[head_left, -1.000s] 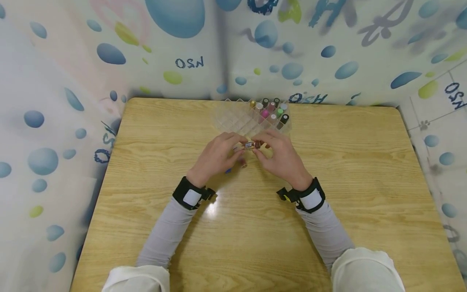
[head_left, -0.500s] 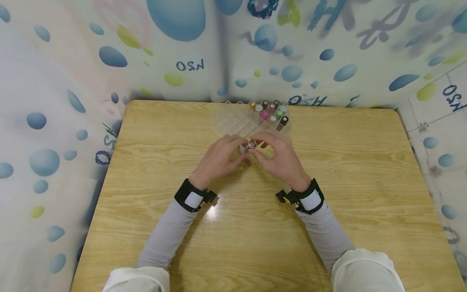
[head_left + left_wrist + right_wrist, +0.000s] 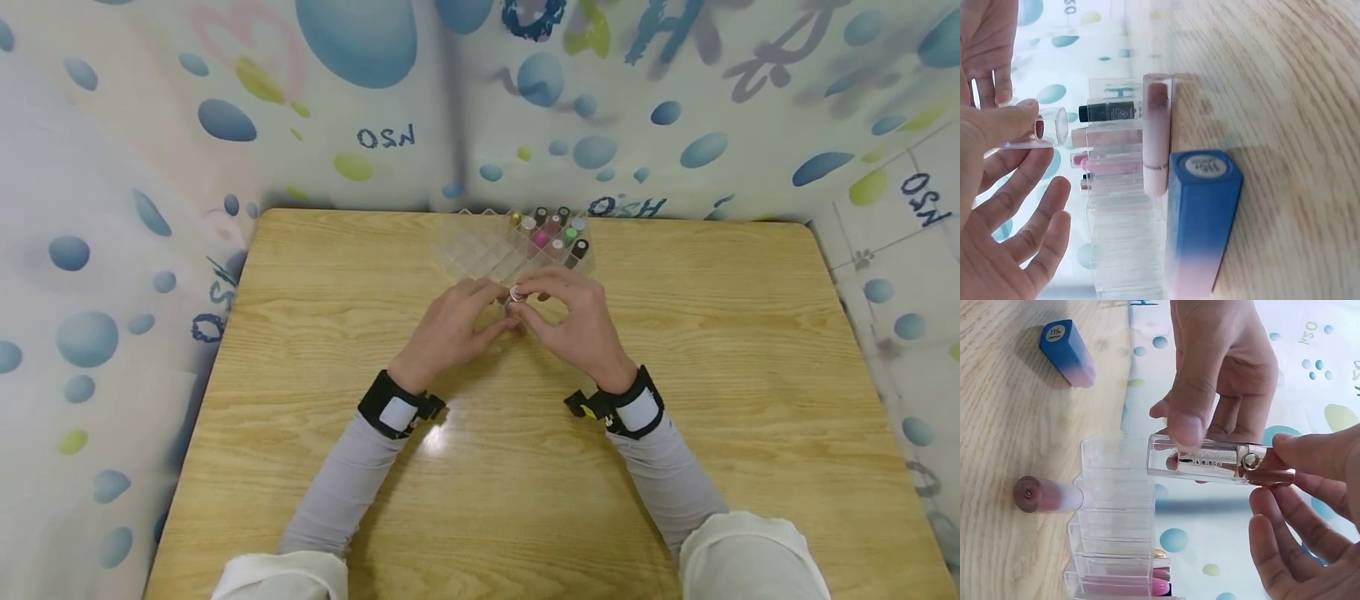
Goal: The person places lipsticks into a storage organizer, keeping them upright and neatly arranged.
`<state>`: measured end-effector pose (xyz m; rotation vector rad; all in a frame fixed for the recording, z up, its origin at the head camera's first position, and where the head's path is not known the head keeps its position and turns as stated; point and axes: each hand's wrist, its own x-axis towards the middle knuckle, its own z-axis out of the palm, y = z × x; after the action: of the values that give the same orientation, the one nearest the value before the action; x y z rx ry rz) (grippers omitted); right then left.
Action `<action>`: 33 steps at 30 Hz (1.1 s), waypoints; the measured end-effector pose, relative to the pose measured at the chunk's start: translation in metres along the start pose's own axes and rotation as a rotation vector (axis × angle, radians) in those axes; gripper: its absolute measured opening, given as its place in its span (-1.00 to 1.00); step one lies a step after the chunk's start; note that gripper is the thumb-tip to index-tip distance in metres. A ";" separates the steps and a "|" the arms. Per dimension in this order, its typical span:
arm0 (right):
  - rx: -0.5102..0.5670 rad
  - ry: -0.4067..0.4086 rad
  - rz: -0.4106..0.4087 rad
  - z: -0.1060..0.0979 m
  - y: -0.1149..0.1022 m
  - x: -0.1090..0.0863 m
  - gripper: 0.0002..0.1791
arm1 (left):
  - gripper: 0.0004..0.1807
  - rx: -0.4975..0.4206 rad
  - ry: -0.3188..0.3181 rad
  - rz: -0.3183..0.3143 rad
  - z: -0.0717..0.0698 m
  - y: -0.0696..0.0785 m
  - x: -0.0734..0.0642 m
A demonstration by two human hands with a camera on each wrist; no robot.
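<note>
My left hand and right hand meet in front of the clear organizer, both on one lipstick with a transparent casing and a copper-coloured end. In the right wrist view the left thumb and fingers pinch the transparent part. The right thumb and fingers pinch the copper-coloured end, other fingers loosely bent. In the left wrist view, the lipstick's clear end shows beyond the left thumb. Below the hands stand a pink-and-clear lip tube and a blue-to-pink lipstick.
A clear divided organizer stands at the table's back edge. Several lipsticks and lip tubes fill cells in its right part, including a magenta one and a dark-capped one. Behind the wooden table rises a patterned wall.
The lipstick, lying sideways between the hands earlier, has been turned so that one end faces the head camera. The left hand has shifted slightly right; the right hand stays nearly in place.
</note>
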<state>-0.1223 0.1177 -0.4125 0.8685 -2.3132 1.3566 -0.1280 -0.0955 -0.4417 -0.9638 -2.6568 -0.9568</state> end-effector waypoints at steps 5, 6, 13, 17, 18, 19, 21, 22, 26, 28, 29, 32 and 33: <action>-0.025 0.038 0.006 -0.010 -0.001 0.003 -0.85 | -0.55 0.049 0.060 -0.001 -0.003 -0.006 0.001; -0.029 0.047 0.009 -0.013 0.000 0.003 -0.85 | -0.53 0.068 0.077 -0.014 -0.004 -0.008 0.001; -0.093 0.062 0.048 -0.031 0.007 0.007 -0.84 | -0.53 0.156 0.151 -0.162 -0.010 -0.023 -0.004; -0.140 0.076 0.050 -0.039 0.013 0.010 -0.84 | -0.55 0.135 0.149 -0.209 -0.014 -0.029 -0.006; -0.144 0.079 0.048 -0.040 0.015 0.011 -0.85 | -0.56 0.131 0.147 -0.213 -0.014 -0.030 -0.007; -0.149 0.083 0.049 -0.041 0.017 0.011 -0.85 | -0.56 0.128 0.144 -0.215 -0.015 -0.030 -0.007; -0.158 0.093 0.049 -0.043 0.022 0.012 -0.87 | -0.58 0.129 0.140 -0.219 -0.015 -0.031 -0.007; -0.160 0.097 0.050 -0.044 0.024 0.013 -0.87 | -0.59 0.128 0.140 -0.222 -0.015 -0.032 -0.008; -0.178 0.109 0.063 -0.047 0.032 0.014 -0.90 | -0.62 0.135 0.134 -0.229 -0.014 -0.033 -0.009; -0.189 0.115 0.066 -0.048 0.036 0.014 -0.90 | -0.63 0.139 0.134 -0.225 -0.013 -0.034 -0.009; -0.196 0.116 0.067 -0.049 0.037 0.014 -0.89 | -0.63 0.140 0.135 -0.221 -0.013 -0.034 -0.008; -0.209 0.123 0.071 -0.051 0.042 0.015 -0.88 | -0.63 0.139 0.140 -0.214 -0.013 -0.033 -0.008; -0.211 0.128 0.075 -0.052 0.044 0.016 -0.88 | -0.63 0.138 0.140 -0.212 -0.013 -0.033 -0.008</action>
<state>-0.1640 0.1731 -0.4076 0.6179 -2.3558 1.1346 -0.1434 -0.1267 -0.4514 -0.5735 -2.7010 -0.8315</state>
